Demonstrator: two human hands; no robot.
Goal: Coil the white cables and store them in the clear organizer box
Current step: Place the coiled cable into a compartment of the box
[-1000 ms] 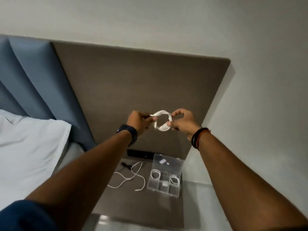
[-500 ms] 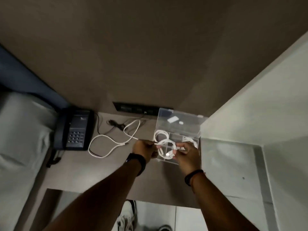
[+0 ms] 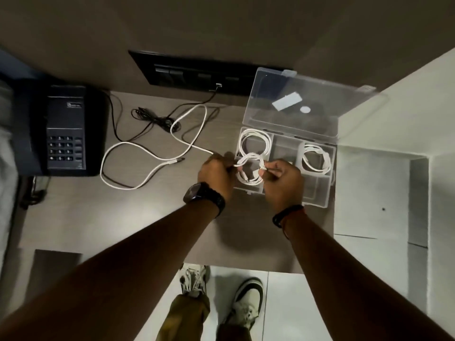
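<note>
Bedside surface (image 3: 138,217), brown wood-grain: coiled cable brought down to the open organizer box.

Left hand (image 3: 216,175) and right hand (image 3: 283,183) each pinch one side of the small coiled white cable (image 3: 248,168), which has moved from chest height in front of the padded wall panel to just over the near-left compartment of the clear plastic organizer box (image 3: 317,193); whether it already rests inside cannot be told. Coiling of this cable therefore appears complete, and placement is the step in hand. Two other white coils already occupy the box, one far-left (image 3: 254,141), one at the right (image 3: 316,158). One loose uncoiled white cable (image 3: 128,166) lies on the surface between the box and the dark push-button telephone (image 3: 65,129), not yet handled.
</note>
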